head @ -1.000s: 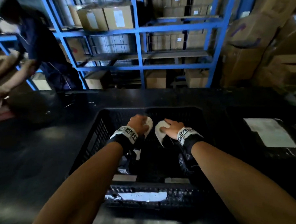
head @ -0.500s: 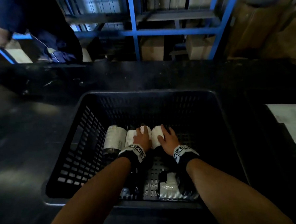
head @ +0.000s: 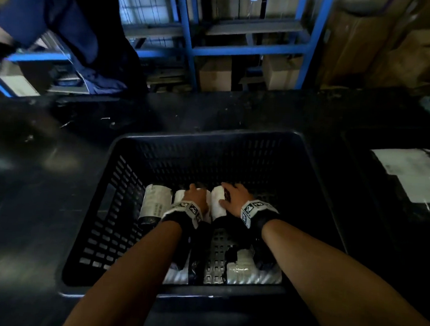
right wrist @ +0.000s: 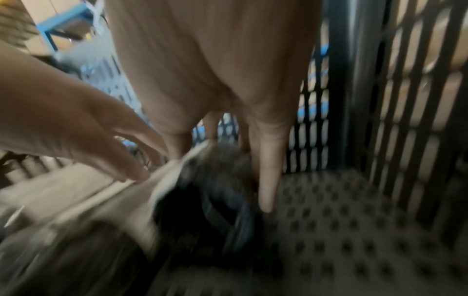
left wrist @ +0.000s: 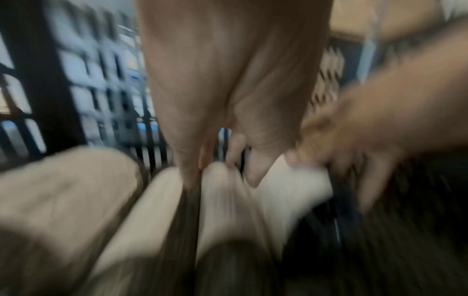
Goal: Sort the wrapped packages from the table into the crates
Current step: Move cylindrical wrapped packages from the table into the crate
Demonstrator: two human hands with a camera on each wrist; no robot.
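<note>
Both hands in black crate [head: 315, 173]: L hand [head: 196, 196] fingers laid on white pkg [head: 181, 197], R hand [head: 234, 198] fingers spread over adjacent pkg [head: 216, 204].

The black perforated plastic crate [head: 315, 173] is open at the top, and its far half and right part of the floor lie bare, so a hand could pass down there between the slotted walls. The left and near parts are taken up: a row of white-wrapped cylindrical packages [head: 156, 202] lies side by side from the left wall toward the middle, with both hands on the right end of that row, and silvery wrapped packages [head: 243, 271] lie against the near wall. Right of the crate a second black crate holding a flat white-labelled package [head: 412, 173] stands close by.
</note>
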